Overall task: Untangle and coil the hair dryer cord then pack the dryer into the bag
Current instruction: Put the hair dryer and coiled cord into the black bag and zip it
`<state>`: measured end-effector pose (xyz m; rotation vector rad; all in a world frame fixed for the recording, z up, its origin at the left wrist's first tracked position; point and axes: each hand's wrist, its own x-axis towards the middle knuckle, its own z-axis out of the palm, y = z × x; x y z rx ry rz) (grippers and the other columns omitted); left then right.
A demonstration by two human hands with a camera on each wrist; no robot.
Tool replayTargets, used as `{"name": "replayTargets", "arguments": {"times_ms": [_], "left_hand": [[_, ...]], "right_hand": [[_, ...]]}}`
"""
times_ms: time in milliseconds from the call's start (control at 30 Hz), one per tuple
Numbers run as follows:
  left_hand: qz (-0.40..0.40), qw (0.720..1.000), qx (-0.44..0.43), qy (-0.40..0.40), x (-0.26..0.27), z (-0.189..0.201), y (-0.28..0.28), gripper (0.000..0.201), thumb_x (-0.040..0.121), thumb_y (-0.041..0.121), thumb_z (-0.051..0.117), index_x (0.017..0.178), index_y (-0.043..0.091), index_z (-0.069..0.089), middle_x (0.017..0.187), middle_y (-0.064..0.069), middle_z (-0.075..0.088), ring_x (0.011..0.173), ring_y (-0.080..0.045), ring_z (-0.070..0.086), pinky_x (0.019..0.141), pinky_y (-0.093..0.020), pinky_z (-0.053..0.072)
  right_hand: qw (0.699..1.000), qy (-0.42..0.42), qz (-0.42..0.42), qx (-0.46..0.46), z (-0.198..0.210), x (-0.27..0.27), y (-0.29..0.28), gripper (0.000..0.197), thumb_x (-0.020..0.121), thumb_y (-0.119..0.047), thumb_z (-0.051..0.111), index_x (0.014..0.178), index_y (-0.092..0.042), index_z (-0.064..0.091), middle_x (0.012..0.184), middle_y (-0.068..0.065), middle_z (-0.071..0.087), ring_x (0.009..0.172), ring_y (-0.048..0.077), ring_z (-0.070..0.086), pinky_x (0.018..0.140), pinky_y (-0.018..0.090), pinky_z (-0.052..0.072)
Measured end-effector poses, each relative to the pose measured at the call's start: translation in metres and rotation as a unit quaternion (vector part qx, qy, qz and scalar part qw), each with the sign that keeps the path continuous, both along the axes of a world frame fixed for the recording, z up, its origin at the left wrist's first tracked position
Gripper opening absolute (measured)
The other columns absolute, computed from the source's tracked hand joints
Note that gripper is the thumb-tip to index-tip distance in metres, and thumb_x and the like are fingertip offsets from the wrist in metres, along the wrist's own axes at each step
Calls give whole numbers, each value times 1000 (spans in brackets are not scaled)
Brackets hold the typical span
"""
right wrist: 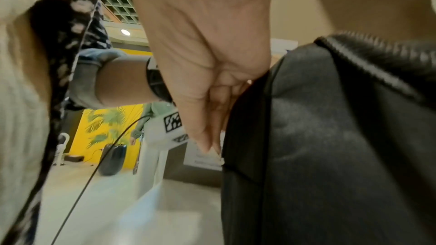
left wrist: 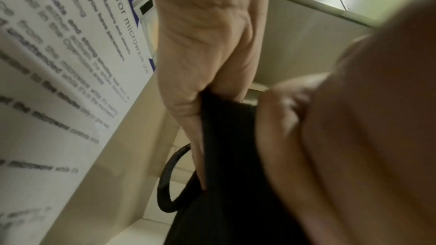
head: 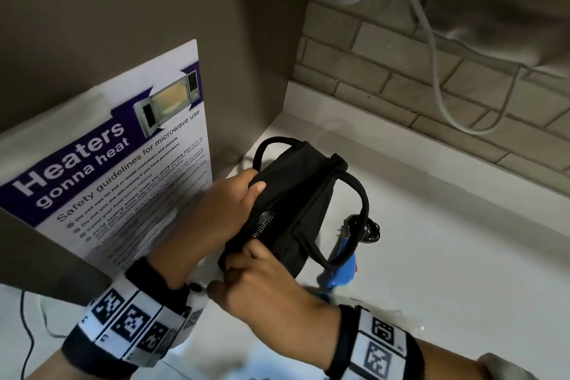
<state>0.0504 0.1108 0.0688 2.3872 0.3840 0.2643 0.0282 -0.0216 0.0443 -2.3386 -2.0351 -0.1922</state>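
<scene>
A small black bag (head: 296, 203) with two loop handles is lifted over the white counter (head: 447, 241), held by both hands. My left hand (head: 228, 197) grips its far left edge, thumb on top. My right hand (head: 256, 274) pinches the near corner of the bag. The blue hair dryer (head: 342, 268) lies on the counter just behind the bag, mostly hidden, with its bundled black cord (head: 367, 230) beside it. In the left wrist view the fingers (left wrist: 207, 62) clamp the black fabric (left wrist: 231, 174). The right wrist view shows fingers (right wrist: 207, 100) pinching the bag's edge (right wrist: 318, 137).
A microwave safety poster (head: 117, 170) leans against the wall at the left, close to my left hand. A brick backsplash (head: 401, 80) with a hanging white cable (head: 431, 49) runs along the back. Bare counter stretches out to the right.
</scene>
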Motion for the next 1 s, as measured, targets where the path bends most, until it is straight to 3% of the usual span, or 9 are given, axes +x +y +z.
{"name": "replayTargets", "arguments": {"times_ms": [167,233,367,467,533,633,767,900,1000], "left_hand": [[-7,1000,-16,-16,0,2,11,21,97,24,47,106,9,58,84,-13,63,83,-32,60,66,-33,37],[-7,1000,-27,-8,-1,4,17,19,96,25,47,105,12,57,82,-8,62,82,-31,59,68,-34,41],[-17,999,-45,14,1,3,28,15,95,30,48,103,20,58,83,-3,65,81,-23,61,69,-32,44],[24,999,18,-19,4,-1,31,22,96,26,47,110,12,58,83,-13,66,79,-30,61,61,-32,39],[63,993,77,-64,4,-2,31,25,97,22,47,109,4,59,77,-21,66,73,-36,62,61,-36,42],[53,986,130,-89,2,-2,21,24,94,22,48,103,2,60,63,-21,63,59,-38,61,53,-40,45],[41,992,110,-40,0,3,8,28,95,29,48,117,12,54,77,-17,67,75,-37,62,64,-43,50],[50,995,87,-20,-10,9,6,33,93,37,46,114,13,53,94,-12,66,88,-33,60,74,-43,48],[81,982,169,-8,-18,13,3,41,90,44,41,110,12,57,102,-15,65,94,-36,54,83,-46,41]], "right_hand": [[998,32,-52,18,31,15,-19,33,79,-16,48,108,-27,60,108,-6,64,115,21,54,89,37,35],[994,0,-80,76,34,20,-26,32,92,-17,43,114,-32,61,125,-11,61,116,22,57,93,39,43],[982,-59,-132,124,24,26,-41,57,101,-13,15,104,-29,70,104,0,72,81,20,66,89,36,49],[983,-104,-127,86,25,31,-56,35,81,-3,41,76,-22,69,61,-5,61,60,17,58,76,28,42],[984,-98,-132,71,29,32,-63,29,72,-5,44,66,-22,66,54,-6,56,56,16,55,67,26,45],[986,-87,-122,76,27,30,-64,26,74,-2,47,73,-20,67,62,-5,59,63,18,58,76,29,46],[992,-32,-111,56,32,30,-63,30,82,-12,57,110,-22,63,99,-2,64,96,19,60,101,35,35],[983,84,-128,103,57,49,-76,37,90,-29,58,126,-27,55,126,-1,55,117,18,52,98,35,37],[957,152,-179,170,68,83,-100,33,92,-24,57,126,-23,57,122,0,56,111,14,55,94,26,42]]}}
